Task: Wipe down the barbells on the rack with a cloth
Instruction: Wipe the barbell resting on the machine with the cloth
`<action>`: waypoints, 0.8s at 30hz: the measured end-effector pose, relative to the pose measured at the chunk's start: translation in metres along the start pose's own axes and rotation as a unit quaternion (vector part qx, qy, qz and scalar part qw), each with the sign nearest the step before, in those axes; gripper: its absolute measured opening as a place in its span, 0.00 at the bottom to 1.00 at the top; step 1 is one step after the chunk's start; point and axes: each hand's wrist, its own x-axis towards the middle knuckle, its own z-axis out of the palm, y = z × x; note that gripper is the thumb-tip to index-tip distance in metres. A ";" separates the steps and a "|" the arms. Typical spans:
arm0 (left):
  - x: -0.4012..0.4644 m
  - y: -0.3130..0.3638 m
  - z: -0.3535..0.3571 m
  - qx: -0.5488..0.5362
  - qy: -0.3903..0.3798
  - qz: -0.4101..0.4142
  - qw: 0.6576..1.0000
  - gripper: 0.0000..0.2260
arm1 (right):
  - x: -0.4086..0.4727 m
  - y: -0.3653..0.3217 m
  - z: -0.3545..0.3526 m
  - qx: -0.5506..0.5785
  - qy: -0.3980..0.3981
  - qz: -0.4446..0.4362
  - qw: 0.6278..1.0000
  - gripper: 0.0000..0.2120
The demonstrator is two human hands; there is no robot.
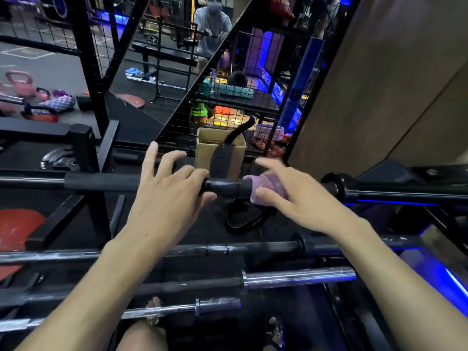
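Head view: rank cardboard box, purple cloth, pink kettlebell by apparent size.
1. Cardboard box, clearly largest, though a black pad hides part of it.
2/3. Purple cloth and pink kettlebell look alike; the right hand covers part of the cloth and the kettlebell sits farther off, so unranked.

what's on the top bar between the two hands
In the head view, a bare stretch of the top barbell's black sleeve lies between the left hand and the right hand, which presses a purple cloth.
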 end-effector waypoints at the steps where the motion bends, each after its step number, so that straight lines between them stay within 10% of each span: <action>1: 0.000 0.000 0.001 0.002 0.000 -0.001 1.000 0.19 | 0.003 0.000 0.003 -0.033 -0.013 -0.007 0.999 0.28; 20: 0.000 0.005 0.004 -0.012 0.033 -0.012 0.999 0.17 | -0.006 0.028 -0.005 -0.111 0.099 0.055 0.987 0.11; 24: 0.001 0.007 0.007 -0.027 0.031 -0.012 0.999 0.17 | 0.001 -0.009 0.011 -0.117 0.117 0.009 0.986 0.24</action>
